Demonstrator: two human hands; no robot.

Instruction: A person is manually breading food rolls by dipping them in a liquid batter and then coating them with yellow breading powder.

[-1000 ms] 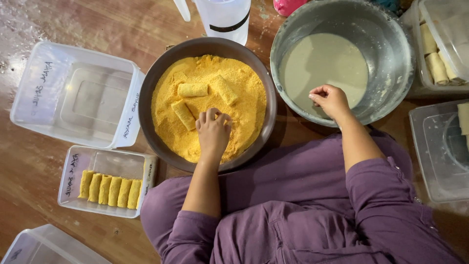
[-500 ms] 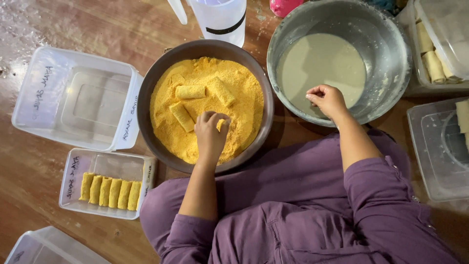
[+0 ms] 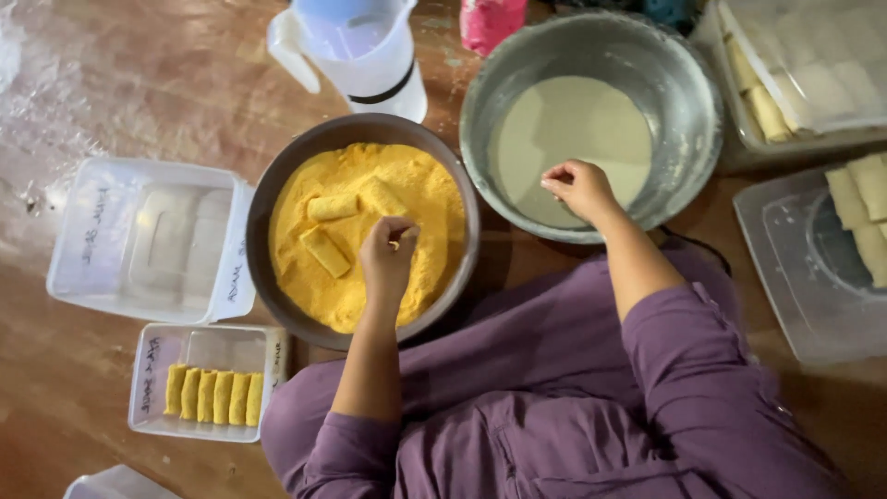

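Note:
My left hand (image 3: 388, 257) is inside a dark round bowl (image 3: 263, 208) filled with yellow crumbs. Its fingers are curled around a crumb-coated roll, of which only a small yellow part shows. Three other coated rolls (image 3: 331, 207) lie in the crumbs to the left of and above the hand. My right hand (image 3: 578, 188) hovers over the near side of a metal bowl (image 3: 688, 111) of pale batter, with its fingertips pinched together and nothing visible in them.
A small clear tray (image 3: 148, 383) at lower left holds a row of several coated rolls. An empty clear tub (image 3: 148, 240) sits above it. A white jug (image 3: 370, 55) stands behind the bowls. Clear containers of uncoated rolls (image 3: 864, 199) are on the right. I sit in purple clothes.
My left hand went from pressing flat into the crumbs to curling its fingers around a piece. My right hand stayed over the batter bowl.

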